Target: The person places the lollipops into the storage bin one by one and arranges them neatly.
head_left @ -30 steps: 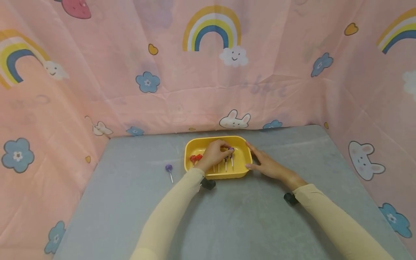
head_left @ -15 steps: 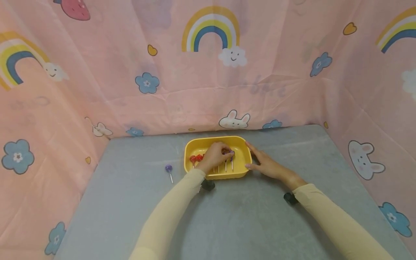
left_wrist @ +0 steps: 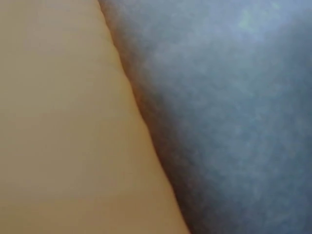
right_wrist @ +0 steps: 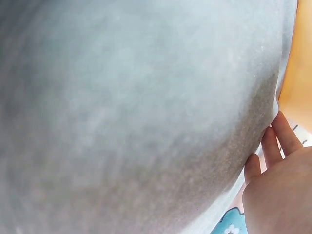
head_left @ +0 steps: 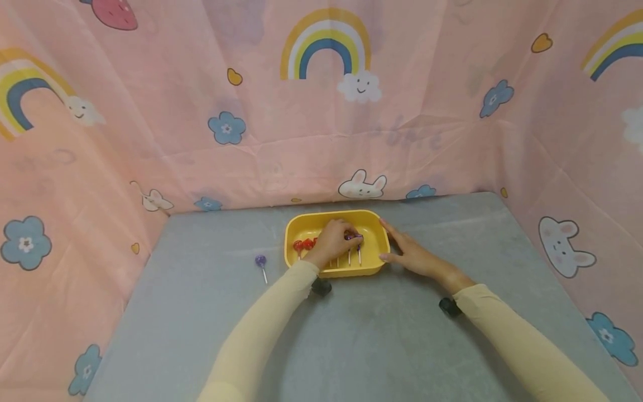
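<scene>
In the head view, a yellow plastic tray [head_left: 337, 273] holds a row of lollipops. My left hand [head_left: 330, 244] reaches in over its left side and pinches the head of a purple lollipop [head_left: 359, 257], whose white stick points toward me. Red lollipops [head_left: 298, 245] lie at the tray's left end, partly hidden by that hand. My right hand [head_left: 413, 257] is at the tray's right end, fingers extended and touching its outer wall. The right wrist view shows this right hand [right_wrist: 280, 187] below the tray's wall [right_wrist: 298, 73].
One more purple lollipop [head_left: 260, 261] lies on the grey tabletop [head_left: 351, 340], left of the tray. A pink patterned cloth [head_left: 281, 151] hangs behind the table and along both sides. The left wrist view has mostly a beige sleeve [left_wrist: 68, 122].
My left hand has lowered the purple lollipop's head slightly toward the tray floor between the first and second frames, then stays nearly still. The right hand keeps its place at the tray.
</scene>
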A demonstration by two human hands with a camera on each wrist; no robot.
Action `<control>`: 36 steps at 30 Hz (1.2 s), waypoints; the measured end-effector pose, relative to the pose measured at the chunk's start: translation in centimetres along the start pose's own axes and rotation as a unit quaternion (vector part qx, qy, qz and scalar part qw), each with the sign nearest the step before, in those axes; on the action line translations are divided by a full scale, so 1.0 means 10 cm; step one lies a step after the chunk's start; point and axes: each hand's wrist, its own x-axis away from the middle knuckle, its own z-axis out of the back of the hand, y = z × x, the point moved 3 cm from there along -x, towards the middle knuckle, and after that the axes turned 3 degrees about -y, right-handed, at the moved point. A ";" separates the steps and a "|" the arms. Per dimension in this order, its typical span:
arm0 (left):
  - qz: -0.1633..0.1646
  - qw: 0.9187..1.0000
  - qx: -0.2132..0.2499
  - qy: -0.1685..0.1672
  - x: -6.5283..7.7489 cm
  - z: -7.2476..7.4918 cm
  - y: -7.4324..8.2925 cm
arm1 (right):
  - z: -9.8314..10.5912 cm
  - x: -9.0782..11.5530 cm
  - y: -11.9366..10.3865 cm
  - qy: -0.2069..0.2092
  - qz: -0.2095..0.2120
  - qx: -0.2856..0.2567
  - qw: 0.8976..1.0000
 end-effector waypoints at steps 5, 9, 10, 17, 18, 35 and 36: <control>0.003 1.000 -0.012 -0.001 -0.02 0.00 0.01 | 0.01 0.00 0.00 0.002 0.000 -0.003 1.000; 0.006 1.000 -0.025 -0.005 -0.03 -0.02 0.00 | 0.02 0.00 0.01 0.001 -0.003 0.003 1.000; 0.008 1.000 -0.028 -0.007 -0.03 -0.03 0.00 | 0.02 0.00 0.01 0.001 -0.004 0.006 1.000; 0.014 0.999 -0.034 -0.005 -0.02 -0.03 0.00 | 0.02 0.01 0.01 -0.001 0.002 0.002 1.000; 0.014 0.999 -0.034 -0.004 -0.02 -0.03 0.00 | 0.02 0.01 0.01 -0.002 0.003 0.001 1.000; 0.016 0.999 -0.040 -0.002 -0.01 -0.04 -0.01 | 0.00 0.00 0.01 -0.001 0.002 -0.004 1.000; 0.016 0.999 -0.041 -0.002 -0.01 -0.04 -0.01 | 0.00 0.00 0.01 -0.001 0.002 -0.003 1.000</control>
